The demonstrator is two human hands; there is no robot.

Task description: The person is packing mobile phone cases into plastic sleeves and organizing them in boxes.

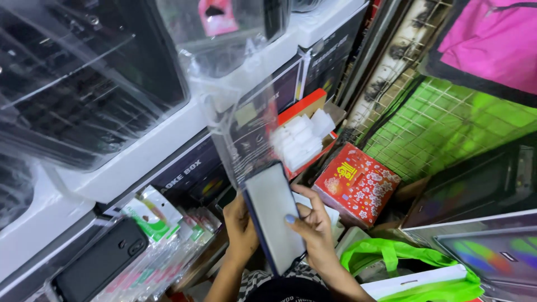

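Observation:
My left hand (240,226) and my right hand (313,226) together hold a dark blue phone case (274,215) with a pale inner face, upright in front of me. The left hand grips its left edge from behind. My right thumb rests on its right edge. A clear plastic sleeve (246,128) rises from the top of the case, up towards the shelf. The sleeve looks partly around the case's upper end.
White shelves (140,151) with clear-wrapped dark goods stand at the left. A black phone case in packaging (100,260) hangs lower left. A red patterned box (355,184), a wire grid (436,123), a green bag (408,260) and pink fabric (492,39) lie to the right.

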